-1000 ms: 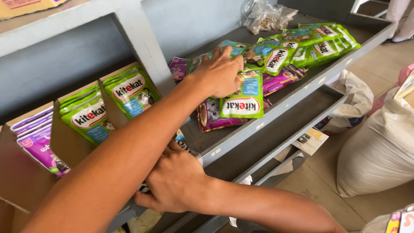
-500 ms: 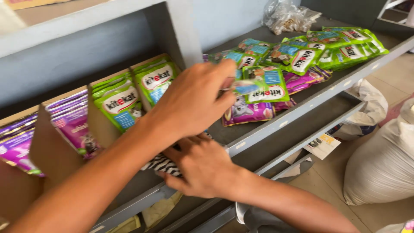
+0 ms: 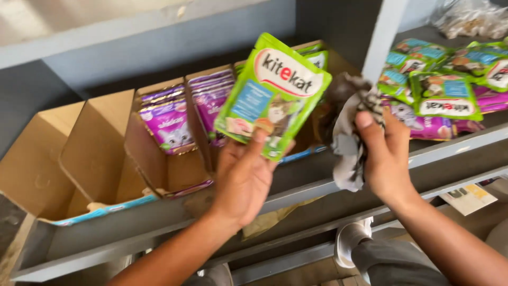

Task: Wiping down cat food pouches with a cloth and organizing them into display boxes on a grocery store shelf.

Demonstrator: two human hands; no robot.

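your left hand (image 3: 244, 177) gripped a green pet-food pouch (image 3: 273, 94) from below, palm up, thumb pressed on its lower front edge and the other fingers behind it. the pouch stood nearly upright, tilted a little to the right, held in the air in front of the shelf (image 3: 296, 188) and not resting on anything. your right hand (image 3: 388, 153) was closed around a crumpled grey cloth (image 3: 350, 132), thumb on top, with the rag bunched above the fingers and hanging down past them. the cloth sat just beside the pouch's right edge; whether the two touched could not be told.

behind the pouch, open cardboard display boxes (image 3: 108, 159) stood in a row on the shelf. the two boxes on the left looked bare inside, the next ones held upright purple pouches (image 3: 169, 122), and the box behind your left hand showed more green pouches (image 3: 316, 55) peeking out at the top. a grey upright post (image 3: 382, 37) split the shelf. to the right of it, loose green and purple pouches (image 3: 443, 95) lay flat in a heap, and a clear plastic bag (image 3: 471, 18) rested at the back corner. below the shelf, a paper label (image 3: 468, 198) lay on a lower ledge.
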